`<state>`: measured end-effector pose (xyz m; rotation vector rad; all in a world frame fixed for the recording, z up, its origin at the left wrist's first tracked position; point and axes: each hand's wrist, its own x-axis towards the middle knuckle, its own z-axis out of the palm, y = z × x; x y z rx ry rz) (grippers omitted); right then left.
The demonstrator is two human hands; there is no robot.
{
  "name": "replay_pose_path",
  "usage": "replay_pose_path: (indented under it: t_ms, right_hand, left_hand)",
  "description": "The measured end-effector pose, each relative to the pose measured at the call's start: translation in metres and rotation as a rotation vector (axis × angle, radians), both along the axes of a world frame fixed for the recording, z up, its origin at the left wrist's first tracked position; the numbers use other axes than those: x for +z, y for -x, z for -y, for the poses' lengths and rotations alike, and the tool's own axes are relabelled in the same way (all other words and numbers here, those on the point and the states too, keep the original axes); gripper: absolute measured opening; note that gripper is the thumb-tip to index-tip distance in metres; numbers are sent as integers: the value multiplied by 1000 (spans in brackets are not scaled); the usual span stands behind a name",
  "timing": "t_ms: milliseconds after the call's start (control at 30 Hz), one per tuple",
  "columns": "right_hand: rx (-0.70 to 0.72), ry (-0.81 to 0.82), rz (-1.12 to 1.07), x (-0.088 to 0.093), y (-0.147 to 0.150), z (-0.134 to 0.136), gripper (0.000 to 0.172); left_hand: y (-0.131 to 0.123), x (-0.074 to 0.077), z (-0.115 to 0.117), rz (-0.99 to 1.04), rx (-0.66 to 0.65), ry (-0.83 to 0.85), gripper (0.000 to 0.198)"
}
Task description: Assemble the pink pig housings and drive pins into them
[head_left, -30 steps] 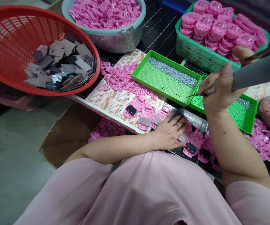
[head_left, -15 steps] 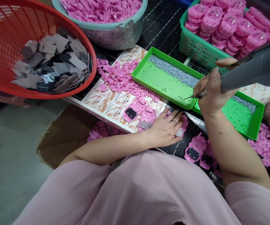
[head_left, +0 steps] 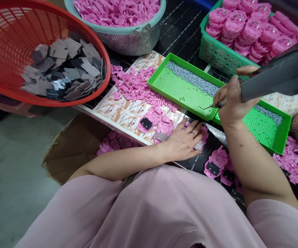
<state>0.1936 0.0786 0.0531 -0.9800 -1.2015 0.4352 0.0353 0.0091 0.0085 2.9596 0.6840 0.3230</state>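
My right hand is wrapped round the front of a grey electric screwdriver. The thin bit points left, its tip over the near right corner of a green perforated tray with small silver screws. My left hand lies flat with spread fingers, a ring on one, covering most of a pink plastic housing. Left of that hand are two more pink housings, one with a black plate and one with a grey plate. Others with black plates lie near my right forearm.
A red basket of flat plates stands at left. Behind are a pale blue basin of pink parts and a green basket of stacked pink housings. Loose pink pieces lie left of the tray. A cardboard box sits below the table edge.
The view has shifted slightly, so the baskets appear a little further right. Both hands and the screwdriver keep nearly the same places; the bit tip stays over the tray corner.
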Motion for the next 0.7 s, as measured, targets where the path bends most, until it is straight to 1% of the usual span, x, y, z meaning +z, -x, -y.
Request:
replay_pose_path:
  t_ms: [67,133,233,300,367,433,467,533,600,633,700]
  right_hand:
    - [-27,3,-6,2,1,1,39]
    - [-58,-16,-21,7,3,3,38]
    - [-81,-112,-60,23,6,9,31]
    - [-84,-195,-97,35,8,19,33]
    - [-62,-205,-107,41,9,32,27]
    - [18,-140,-90,40,8,46,13]
    - [70,-104,-80,37,8,53,12]
    - [148,-61,-75,29,6,62,21]
    - [156,-29,-77,22,6,66,25]
    - [148,-18,-75,19,6,67,22]
    - [142,5,-70,14,5,65,8]
  left_hand:
    - [0,0,-1,17,4,7,58]
    - [0,0,-2,23,-4,9,59]
    - [-1,1,-3,5,-22,7,60]
    - [-1,2,-3,-5,-16,9,59]
    - [-2,2,-2,-5,-4,9,60]
    - [-2,2,-1,2,5,7,61]
    - [-3,1,-1,8,7,6,61]
    - [-3,1,-1,22,11,1,61]
    - [-3,1,-1,30,13,-2,63]
    - [-3,0,-1,30,12,-2,64]
    - [-3,0,-1,21,8,1,64]
